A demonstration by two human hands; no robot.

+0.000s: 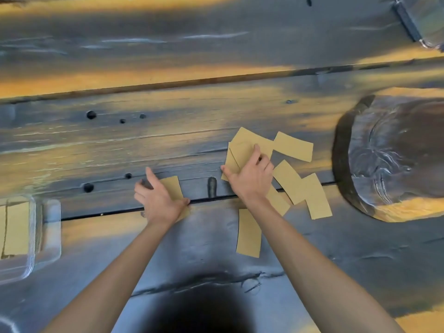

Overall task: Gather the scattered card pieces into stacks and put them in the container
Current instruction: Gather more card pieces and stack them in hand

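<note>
Tan curved card pieces lie scattered on the dark wooden table, right of centre. My right hand (249, 175) grips a few card pieces (237, 152) by their near ends, thumb on the left edge. Loose pieces lie around it: one at the far right (294, 146), two overlapping ones (304, 192), and one nearer me (248, 233). My left hand (157, 198) rests flat on a small stack of cards (171, 187), fingers spread, thumb at its right edge. A clear plastic container (48, 227) at the left edge holds tan cards (15, 228).
A round dark wooden slab (394, 159) sits at the right. Gaps between planks (211, 200) and several holes (91, 114) mark the table. A clear object (422, 22) shows at the top right corner.
</note>
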